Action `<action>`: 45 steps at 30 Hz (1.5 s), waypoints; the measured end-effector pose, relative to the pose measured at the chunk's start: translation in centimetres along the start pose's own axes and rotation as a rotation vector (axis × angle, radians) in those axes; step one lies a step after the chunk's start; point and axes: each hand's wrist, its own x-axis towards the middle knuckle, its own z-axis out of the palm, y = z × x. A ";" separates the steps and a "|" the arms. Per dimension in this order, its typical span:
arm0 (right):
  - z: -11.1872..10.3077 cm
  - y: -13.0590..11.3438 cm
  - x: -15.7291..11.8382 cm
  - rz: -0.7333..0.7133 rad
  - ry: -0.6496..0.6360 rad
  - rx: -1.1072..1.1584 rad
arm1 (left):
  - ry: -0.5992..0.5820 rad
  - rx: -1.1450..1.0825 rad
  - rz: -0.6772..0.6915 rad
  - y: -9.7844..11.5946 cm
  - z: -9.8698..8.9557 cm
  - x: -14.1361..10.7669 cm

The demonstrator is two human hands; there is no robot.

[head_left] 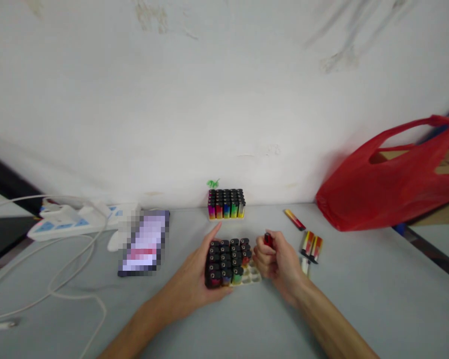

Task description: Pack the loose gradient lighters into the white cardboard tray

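Note:
A pale tray with several black-topped lighters standing in its slots rests on the grey table; some slots at its right side show bare. My left hand is wrapped round the tray's left side, thumb up along the lighters and fingers at the front edge. Just right of the tray, my right hand is closed on a red lighter, which pokes up between thumb and fingers. Loose red-and-yellow lighters lie to the right of that hand, and another one lies farther back.
Against the wall stands a second block of colourful lighters. To the left are a phone, a white power strip and loose white cables. A red bag sits at the back right.

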 end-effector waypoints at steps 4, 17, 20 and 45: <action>0.1 -0.2 0.0 -0.011 -0.054 0.051 | 0.000 0.013 -0.020 0.1 0.0 0.0; -0.1 0.3 0.2 -0.203 0.008 0.048 | 0.007 0.047 -0.036 0.7 -0.1 -0.1; 0.1 0.0 0.0 -0.309 0.013 -0.042 | 0.011 0.053 -0.033 0.6 -0.1 -0.2; -2.4 -2.9 -1.0 -0.294 -0.333 -0.651 | -0.006 0.043 -0.041 0.1 -0.2 -0.1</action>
